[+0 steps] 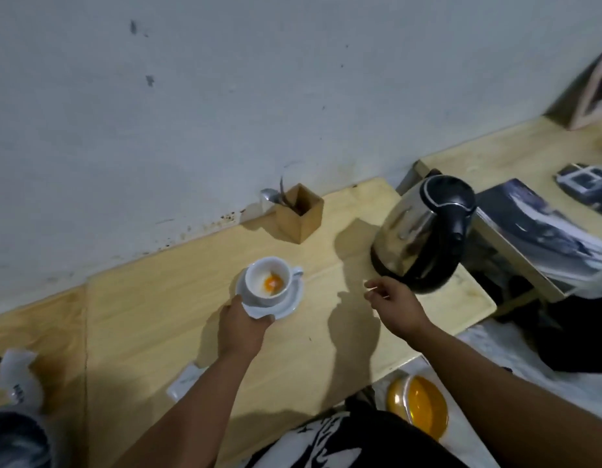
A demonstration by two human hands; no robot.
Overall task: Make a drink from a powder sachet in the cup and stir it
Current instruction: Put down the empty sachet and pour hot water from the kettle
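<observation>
White ceramic cup (266, 280) on matching round saucer (286, 304), near centre of pale wood-grain tabletop (151, 319); cup tilted, mouth turned toward the camera, handle (296, 272) pointing right toward the kettle. Inside the cup: small heap of orange powder (272, 284) low against the inner wall, otherwise bare white glaze. Left hand (242, 327) at the near rim of the saucer, thumb on top of the edge, fingers curled beneath: grip closed on the saucer. Right hand (395, 304) raised just above the tabletop, between saucer and kettle, fingers loosely bent and apart, grip released, touching nothing. Electric kettle (424, 233), polished steel body with black plastic lid, handle and base, upright at the right end of the tabletop, handle facing right. Square open-topped wooden holder (299, 214) beside the wall, well behind the cup; metal spoon (271, 196) leaning out of it to the left, bowl end uppermost. Flat white sachet (186, 381) lying on the near part of the tabletop, partly hidden by the left forearm; print too blurred to read. Round yellow-orange lidded container (417, 405) below the tabletop's near edge, at lower right. Grey, stained wall (225, 96) behind.
</observation>
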